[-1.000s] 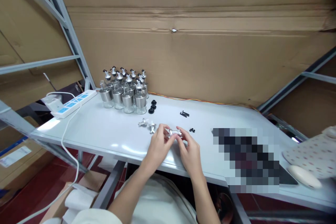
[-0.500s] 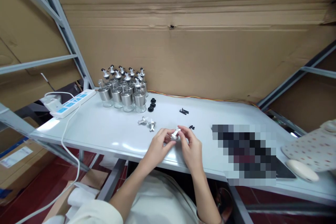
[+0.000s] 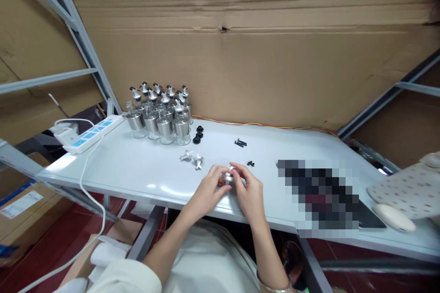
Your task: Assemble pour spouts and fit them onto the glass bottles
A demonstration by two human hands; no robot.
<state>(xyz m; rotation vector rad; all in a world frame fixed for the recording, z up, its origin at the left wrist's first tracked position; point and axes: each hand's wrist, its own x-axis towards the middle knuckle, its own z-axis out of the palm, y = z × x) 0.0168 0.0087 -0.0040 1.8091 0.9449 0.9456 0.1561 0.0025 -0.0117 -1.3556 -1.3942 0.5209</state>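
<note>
Near the table's front edge, a silver pourer spout (image 3: 227,177) is held between both hands, partly covered by the fingers. My left hand (image 3: 209,188) pinches it from the left with thumb and fingers. From the other side my right hand (image 3: 249,190) has its fingertips closed on the spout's upper end. Two more silver spouts, one (image 3: 198,162) close to my left hand and another (image 3: 186,156) beyond it, lie loose on the table. Tiny black pieces (image 3: 250,163) lie beyond my right hand, and thin black levers (image 3: 240,143) rest farther back.
Several glass bottles with metal bands (image 3: 182,129) stand at the back left, many topped with pourers. Black stoppers (image 3: 196,140) lie beside them. A power strip (image 3: 94,135) with a white cable is at the left. A blurred dark object (image 3: 319,197) and a white mouse (image 3: 393,218) are at the right.
The spout has turned in my fingers, from tilted to more upright. Both hands stay in nearly the same place, and the whole view has shifted slightly.
</note>
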